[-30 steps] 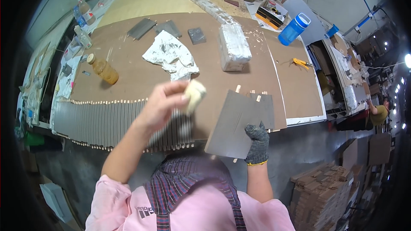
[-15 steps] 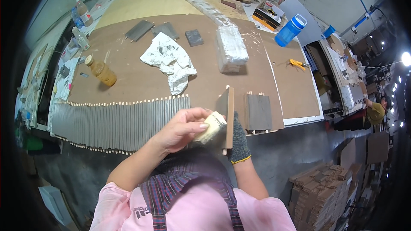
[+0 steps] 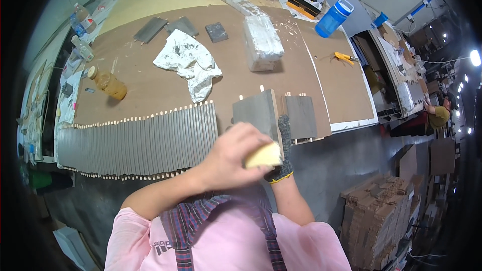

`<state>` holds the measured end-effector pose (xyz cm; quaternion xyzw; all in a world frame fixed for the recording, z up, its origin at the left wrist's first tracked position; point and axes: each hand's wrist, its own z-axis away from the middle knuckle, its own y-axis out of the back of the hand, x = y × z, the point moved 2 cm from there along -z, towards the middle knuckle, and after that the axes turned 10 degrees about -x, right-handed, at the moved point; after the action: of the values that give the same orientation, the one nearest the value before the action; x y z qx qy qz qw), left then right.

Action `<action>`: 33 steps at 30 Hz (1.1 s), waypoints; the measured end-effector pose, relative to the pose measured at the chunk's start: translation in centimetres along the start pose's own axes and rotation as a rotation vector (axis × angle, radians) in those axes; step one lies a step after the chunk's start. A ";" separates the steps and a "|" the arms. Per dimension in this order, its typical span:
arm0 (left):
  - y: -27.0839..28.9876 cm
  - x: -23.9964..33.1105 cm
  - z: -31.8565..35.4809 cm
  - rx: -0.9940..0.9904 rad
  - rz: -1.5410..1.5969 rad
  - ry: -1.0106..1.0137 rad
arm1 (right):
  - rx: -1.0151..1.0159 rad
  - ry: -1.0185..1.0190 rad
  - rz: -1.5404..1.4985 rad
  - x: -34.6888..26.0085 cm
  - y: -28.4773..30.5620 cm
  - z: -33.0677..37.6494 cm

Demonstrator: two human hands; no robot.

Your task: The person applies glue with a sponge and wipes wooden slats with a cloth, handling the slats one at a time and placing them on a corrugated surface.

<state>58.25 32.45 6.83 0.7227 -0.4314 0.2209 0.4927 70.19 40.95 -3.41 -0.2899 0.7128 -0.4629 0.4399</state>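
Note:
My bare left hand is closed around a pale yellow sponge. The sponge is by the near lower part of a grey wooden board, which has light dowel pegs sticking out of its end. Whether sponge and board touch is hard to tell. My right hand, in a dark knitted glove with a yellow cuff, grips that board from its right side and holds it tilted. A long row of grey slats with peg ends lies to the left. Just right of my glove lie similar grey boards.
A crumpled white cloth lies mid-table, with a jar of amber liquid to its left. Beyond are loose grey pieces and a wrapped block. A blue bottle and yellow cutter are at right. Stacked cardboard stands on the floor.
My left hand has moved right with the sponge, toward the board's near end. The board has turned from nearly edge-on, so more of its grey face shows. The whole view has shifted slightly.

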 end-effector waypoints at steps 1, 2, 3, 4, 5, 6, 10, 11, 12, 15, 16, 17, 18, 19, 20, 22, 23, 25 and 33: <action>-0.2 0.3 -0.4 -0.027 -0.020 -0.058 | 0.023 -0.023 0.104 0.2 0.1 -0.1; -0.3 0.5 -0.9 -0.070 -0.038 -0.164 | 0.041 -0.044 0.240 0.3 0.1 -0.1; -0.1 0.4 -1.3 -0.035 -0.119 -0.193 | 0.048 -0.059 0.408 0.4 0.2 -0.1; 0.3 0.1 -1.8 0.028 -0.190 -0.170 | 0.045 -0.064 0.613 0.5 0.3 -0.2; 0.9 -0.6 -2.2 0.060 -0.208 -0.038 | 0.042 -0.061 0.849 0.5 0.5 -0.3; 1.3 -1.0 -2.4 0.094 -0.231 0.047 | 0.043 -0.061 1.093 0.5 0.7 -0.4; 1.4 -0.2 -1.9 0.073 -0.223 -0.046 | -0.050 -0.006 0.887 1.0 1.4 -0.8; 1.2 0.2 -1.8 0.032 -0.199 -0.170 | -0.052 0.018 0.612 1.1 1.4 -1.0; 1.0 0.4 -1.7 -0.040 -0.205 -0.171 | 0.003 0.010 0.378 1.3 1.3 -0.9; 2.1 -1.4 -2.8 0.094 -0.284 -0.026 | 0.125 -0.038 1.348 1.0 0.0 -0.7; 3.0 -2.8 -3.5 0.119 -0.258 0.071 | 0.176 -0.036 1.131 0.7 -0.6 -0.2; 3.9 -4.0 -3.9 0.166 -0.245 0.107 | 0.221 -0.033 0.753 0.6 -1.0 0.2; 5.1 -5.4 -4.3 0.237 -0.235 0.186 | 0.221 -0.064 -0.129 0.6 -1.8 1.4; 5.7 -6.3 -4.3 0.269 -0.202 0.192 | 0.166 -0.077 -0.176 0.7 -2.0 1.2; 6.2 -7.0 -4.3 0.317 -0.171 0.208 | 0.159 -0.081 -0.173 0.6 -2.3 1.5; 6.5 -7.3 -3.4 0.306 -0.134 0.236 | 0.133 -0.095 -0.138 0.6 -2.4 1.8; 6.3 -7.2 -2.8 0.309 -0.016 0.283 | 0.203 -0.122 0.037 0.3 -2.1 1.8; 5.6 -6.3 -1.7 0.319 0.180 0.290 | 0.152 -0.120 0.029 0.1 -1.8 1.6; 3.8 -2.0 -0.4 0.213 0.347 0.358 | 0.255 -0.025 -0.089 0.0 -1.4 -0.2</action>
<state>54.01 33.03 7.53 0.6352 -0.4291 0.4703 0.4372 70.04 40.45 -2.07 -0.2688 0.6291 -0.5651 0.4611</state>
